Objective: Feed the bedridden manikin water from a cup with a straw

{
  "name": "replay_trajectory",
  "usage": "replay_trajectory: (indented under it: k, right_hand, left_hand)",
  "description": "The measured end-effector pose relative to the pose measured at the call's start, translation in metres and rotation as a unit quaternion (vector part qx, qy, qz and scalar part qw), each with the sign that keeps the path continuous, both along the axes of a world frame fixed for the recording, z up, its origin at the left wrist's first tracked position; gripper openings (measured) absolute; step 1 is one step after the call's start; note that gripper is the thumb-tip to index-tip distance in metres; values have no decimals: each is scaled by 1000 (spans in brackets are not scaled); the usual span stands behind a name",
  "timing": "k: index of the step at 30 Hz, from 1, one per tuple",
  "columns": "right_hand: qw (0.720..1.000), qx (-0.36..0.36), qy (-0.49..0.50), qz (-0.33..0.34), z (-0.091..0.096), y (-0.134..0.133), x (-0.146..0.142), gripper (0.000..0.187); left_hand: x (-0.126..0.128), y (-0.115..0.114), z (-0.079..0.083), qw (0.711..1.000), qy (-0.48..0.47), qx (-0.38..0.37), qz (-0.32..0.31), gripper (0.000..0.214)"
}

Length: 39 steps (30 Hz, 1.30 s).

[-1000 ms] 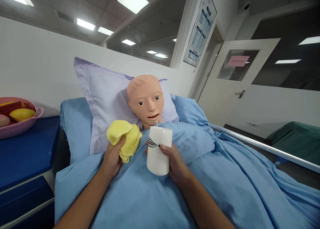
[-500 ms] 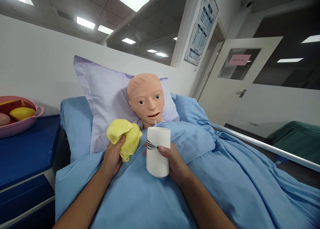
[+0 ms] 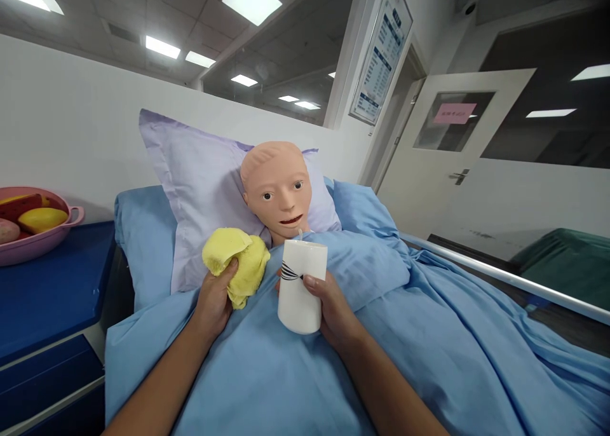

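Observation:
A crumpled yellow towel [image 3: 245, 271] is bunched in my left hand [image 3: 215, 306], thumb pressed on its front. My right hand [image 3: 336, 312] wraps round a white cup [image 3: 301, 306] with a black striped bow pattern; the fingers behind it are mostly hidden. Out of the cup's top pokes the short tip of a clear straw [image 3: 300, 234]. Just beyond, a manikin [image 3: 279, 182] lies with its head on a lilac pillow [image 3: 200, 188], mouth slightly parted. The straw tip is below its chin and apart from its mouth. A blue quilt [image 3: 248, 372] covers its body.
On the left, a blue bedside cabinet [image 3: 52, 296] bears a pink basin [image 3: 35, 253] of fruit. A metal bed rail [image 3: 515, 282] runs along the right side. Behind it are an open door [image 3: 429, 163] and a green-covered thing [image 3: 567, 264].
The cup has tilted slightly, its top leaning away toward the manikin and a little right, so its opening shows less. The towel stays in my left hand.

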State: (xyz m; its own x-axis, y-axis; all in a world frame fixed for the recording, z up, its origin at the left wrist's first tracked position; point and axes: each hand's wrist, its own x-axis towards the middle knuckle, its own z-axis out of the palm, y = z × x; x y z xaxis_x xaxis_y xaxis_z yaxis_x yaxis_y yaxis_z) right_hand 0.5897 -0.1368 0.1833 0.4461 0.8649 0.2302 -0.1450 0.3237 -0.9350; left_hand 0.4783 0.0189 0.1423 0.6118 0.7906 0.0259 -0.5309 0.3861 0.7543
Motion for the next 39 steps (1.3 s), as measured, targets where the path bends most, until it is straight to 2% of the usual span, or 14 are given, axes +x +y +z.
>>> replay_trajectory:
  k: [10, 18, 26, 39]
  right_hand:
    - [1000, -1, 8, 1, 0, 0, 1, 42]
    - [999, -14, -26, 18, -1, 0, 2, 38]
    - [999, -25, -25, 18, 0, -1, 2, 42]
    - [1000, -8, -21, 20, 0, -1, 2, 38]
  left_hand:
    - [1, 1, -1, 1000, -2, 8, 7, 59]
    - [-1, -1, 2, 1000, 2, 2, 6, 55]
    - [1, 0, -3, 1000, -6, 14, 3, 57]
    - [1, 0, -2, 1000, -11, 16, 3, 57]
